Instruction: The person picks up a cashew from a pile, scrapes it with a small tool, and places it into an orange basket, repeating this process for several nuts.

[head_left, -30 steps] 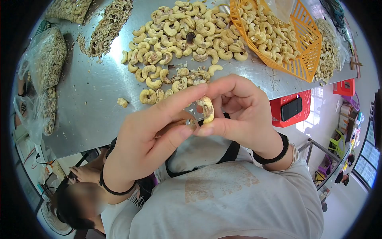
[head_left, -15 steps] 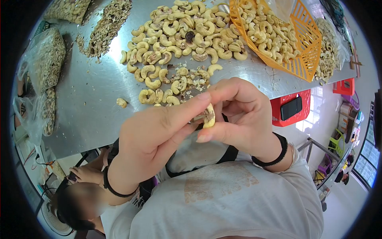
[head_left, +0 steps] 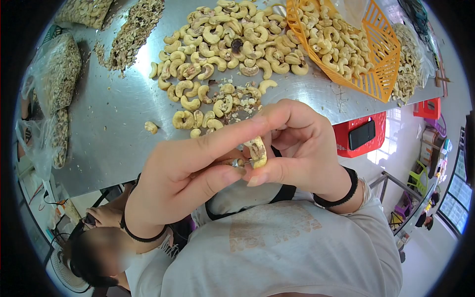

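Note:
My right hand (head_left: 302, 148) pinches a curved cashew nut (head_left: 256, 152) between thumb and fingers; brown skin patches show on its pale surface. My left hand (head_left: 193, 168) is closed around a small metal-tipped tool (head_left: 238, 162), most of it hidden in the fingers. The tool's thin tip meets the nut's lower part. Both hands are raised at the near table edge. Just beyond them lie loose cashews (head_left: 198, 118) and crumbled bits (head_left: 242, 99), with a large pile of cashews (head_left: 222, 37) farther back.
An orange plastic basket (head_left: 381, 59) of cashews stands at the back right. Plastic bags of pieces (head_left: 64, 74) and a heap of brown scraps (head_left: 136, 37) lie left on the metal table (head_left: 114, 148). A phone (head_left: 362, 134) rests on a red stool (head_left: 346, 148). Another person (head_left: 99, 247) sits at lower left.
My left hand has shifted down and left, and its thumb has come into view with the tool's metal tip. The cashew is now more exposed in my right hand.

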Tool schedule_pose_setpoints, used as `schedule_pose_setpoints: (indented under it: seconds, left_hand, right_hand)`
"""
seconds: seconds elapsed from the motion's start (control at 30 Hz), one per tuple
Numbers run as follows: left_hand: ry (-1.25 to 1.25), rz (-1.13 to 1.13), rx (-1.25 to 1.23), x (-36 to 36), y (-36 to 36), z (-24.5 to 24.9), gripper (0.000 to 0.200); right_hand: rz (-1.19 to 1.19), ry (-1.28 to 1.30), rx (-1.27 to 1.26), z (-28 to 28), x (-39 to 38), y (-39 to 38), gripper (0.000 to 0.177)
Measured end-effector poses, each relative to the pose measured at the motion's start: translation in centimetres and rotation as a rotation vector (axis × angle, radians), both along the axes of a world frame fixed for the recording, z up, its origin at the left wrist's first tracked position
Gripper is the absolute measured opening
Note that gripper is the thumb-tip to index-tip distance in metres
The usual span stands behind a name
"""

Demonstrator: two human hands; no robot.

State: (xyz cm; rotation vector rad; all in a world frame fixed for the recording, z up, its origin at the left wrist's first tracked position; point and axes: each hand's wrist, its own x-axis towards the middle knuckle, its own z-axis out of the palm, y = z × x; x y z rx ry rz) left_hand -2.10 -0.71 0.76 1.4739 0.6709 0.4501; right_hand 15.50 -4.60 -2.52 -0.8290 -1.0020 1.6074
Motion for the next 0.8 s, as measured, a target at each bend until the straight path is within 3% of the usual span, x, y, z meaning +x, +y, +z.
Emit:
schedule_pose_setpoints:
  seconds: [0.13, 0.33, 0.4, 0.5, 0.73, 0.8]
  left_hand:
    - [-0.001, 0.008, 0.113, 0.1, -0.2, -0.2, 0.039]
    - [0.149, 0.037, 0.556, 0.6, -0.4, -0.8, 0.038]
    - [0.131, 0.14, 0.791, 0.8, -0.5, -1.6, 0.042]
    - [0.161, 0.19, 0.888, 0.9, -0.6, -2.0, 0.04]
    - [0.159, 0.241, 0.908, 1.3, -0.5, -2.4, 0.036]
    - [0.027, 0.216, 0.524, 1.3, -0.4, -1.7, 0.035]
  right_hand:
    - [-0.014, 0.006, 0.005, 0.0, -0.1, -0.1, 0.029]
    - [-0.051, -0.077, 0.0, 0.2, 0.0, 0.0, 0.03]
    - [-0.058, -0.084, 0.019, 0.0, 0.0, 0.0, 0.032]
    - [-0.078, -0.13, 0.017, 0.2, -0.2, 0.1, 0.032]
    - [-0.119, -0.17, -0.003, -0.2, -0.4, 0.3, 0.03]
    - [-0.109, -0.151, -0.023, 0.0, -0.3, 0.3, 0.03]
